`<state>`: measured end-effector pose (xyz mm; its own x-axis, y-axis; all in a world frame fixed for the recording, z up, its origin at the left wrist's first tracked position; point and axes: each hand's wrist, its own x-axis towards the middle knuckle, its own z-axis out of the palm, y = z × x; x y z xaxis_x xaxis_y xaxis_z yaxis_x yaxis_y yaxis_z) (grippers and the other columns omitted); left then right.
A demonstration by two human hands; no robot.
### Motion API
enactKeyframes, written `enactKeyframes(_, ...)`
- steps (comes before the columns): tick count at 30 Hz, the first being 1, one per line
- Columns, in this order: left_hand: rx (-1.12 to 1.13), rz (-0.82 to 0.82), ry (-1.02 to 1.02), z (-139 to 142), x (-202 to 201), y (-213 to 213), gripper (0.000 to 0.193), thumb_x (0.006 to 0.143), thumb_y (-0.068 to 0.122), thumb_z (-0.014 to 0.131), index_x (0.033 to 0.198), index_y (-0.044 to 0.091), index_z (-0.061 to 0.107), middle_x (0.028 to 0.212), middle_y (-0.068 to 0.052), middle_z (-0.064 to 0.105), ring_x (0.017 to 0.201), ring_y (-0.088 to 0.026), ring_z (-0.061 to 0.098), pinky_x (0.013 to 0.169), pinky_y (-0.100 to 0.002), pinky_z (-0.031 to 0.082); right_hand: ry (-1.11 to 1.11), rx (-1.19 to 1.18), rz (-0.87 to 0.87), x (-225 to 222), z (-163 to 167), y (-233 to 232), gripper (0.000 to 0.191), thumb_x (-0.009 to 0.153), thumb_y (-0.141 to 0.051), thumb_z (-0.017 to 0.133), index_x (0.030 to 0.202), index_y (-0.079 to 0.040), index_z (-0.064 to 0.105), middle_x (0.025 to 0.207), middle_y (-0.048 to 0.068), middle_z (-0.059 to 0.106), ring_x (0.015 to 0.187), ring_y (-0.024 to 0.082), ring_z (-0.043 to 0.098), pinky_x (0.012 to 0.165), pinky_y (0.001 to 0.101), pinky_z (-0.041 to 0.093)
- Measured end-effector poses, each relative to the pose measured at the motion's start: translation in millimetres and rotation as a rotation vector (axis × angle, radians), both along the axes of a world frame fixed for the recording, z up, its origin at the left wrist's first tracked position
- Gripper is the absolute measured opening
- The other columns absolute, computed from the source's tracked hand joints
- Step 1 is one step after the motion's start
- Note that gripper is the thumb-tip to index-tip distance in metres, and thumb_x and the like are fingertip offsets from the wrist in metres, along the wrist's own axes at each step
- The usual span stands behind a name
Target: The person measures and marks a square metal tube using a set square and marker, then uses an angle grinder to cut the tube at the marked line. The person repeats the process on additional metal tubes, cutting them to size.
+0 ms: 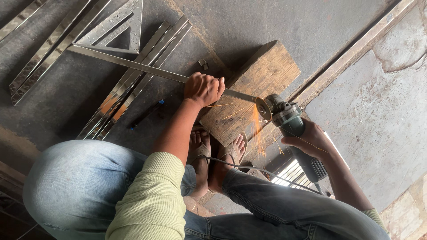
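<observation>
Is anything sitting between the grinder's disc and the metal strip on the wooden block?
Nothing visible does. The cutting disc of the green angle grinder, held in the right hand, already meets the long shiny metal strip on the wooden block, throwing sparks. The left hand grips the strip beside the cut.
</observation>
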<state>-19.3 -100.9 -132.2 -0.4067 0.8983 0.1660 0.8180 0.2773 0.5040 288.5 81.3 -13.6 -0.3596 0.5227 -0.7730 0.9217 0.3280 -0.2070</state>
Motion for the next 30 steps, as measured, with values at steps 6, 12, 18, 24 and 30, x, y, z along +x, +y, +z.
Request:
enactKeyframes(6, 0.015, 0.007, -0.002, 2, 0, 0, 0.056, 0.103, 0.028, 0.052, 0.048, 0.018, 0.058, 0.046, -0.007, 0.06, 0.036, -0.023, 0.053, 0.05, -0.039, 0.043, 0.093, 0.015, 0.087, 3, -3, 1, 0.057, 0.064, -0.038, 0.088, 0.109, -0.008, 0.071, 0.09, 0.012, 0.079, 0.082, 0.025, 0.077, 0.077, 0.044, 0.062)
enactKeyframes(12, 0.038, 0.004, 0.015, 1, 0, 0, 0.056, 0.103, 0.026, 0.053, 0.047, 0.018, 0.057, 0.046, -0.007, 0.06, 0.036, -0.023, 0.053, 0.049, -0.039, 0.043, 0.041, 0.038, 0.069, 3, 1, -1, 0.062, 0.064, -0.038, 0.089, 0.116, -0.01, 0.07, 0.091, 0.013, 0.078, 0.082, 0.027, 0.076, 0.079, 0.043, 0.06)
enactKeyframes(18, 0.048, 0.004, 0.017, 3, 0, 0, 0.057, 0.103, 0.027, 0.053, 0.047, 0.018, 0.056, 0.045, -0.007, 0.059, 0.035, -0.024, 0.052, 0.049, -0.039, 0.043, 0.066, 0.05, 0.061, -6, 3, 0, 0.055, 0.064, -0.031, 0.087, 0.109, -0.006, 0.069, 0.088, 0.015, 0.077, 0.078, 0.028, 0.076, 0.074, 0.0452, 0.061)
enactKeyframes(24, 0.011, -0.003, 0.006, 3, 0, -1, 0.057, 0.103, 0.026, 0.051, 0.047, 0.018, 0.056, 0.044, -0.006, 0.058, 0.035, -0.022, 0.051, 0.049, -0.04, 0.043, 0.127, 0.001, 0.096, -2, -2, 4, 0.051, 0.065, -0.036, 0.088, 0.103, -0.007, 0.069, 0.085, 0.014, 0.076, 0.073, 0.027, 0.075, 0.072, 0.0425, 0.062)
enactKeyframes(30, 0.042, 0.003, 0.019, 1, -1, 0, 0.057, 0.103, 0.027, 0.052, 0.048, 0.018, 0.057, 0.046, -0.007, 0.059, 0.036, -0.023, 0.052, 0.05, -0.039, 0.043, 0.109, 0.039, 0.09, -3, -5, 5, 0.054, 0.063, -0.032, 0.089, 0.106, -0.006, 0.069, 0.087, 0.014, 0.076, 0.077, 0.026, 0.073, 0.074, 0.0448, 0.06)
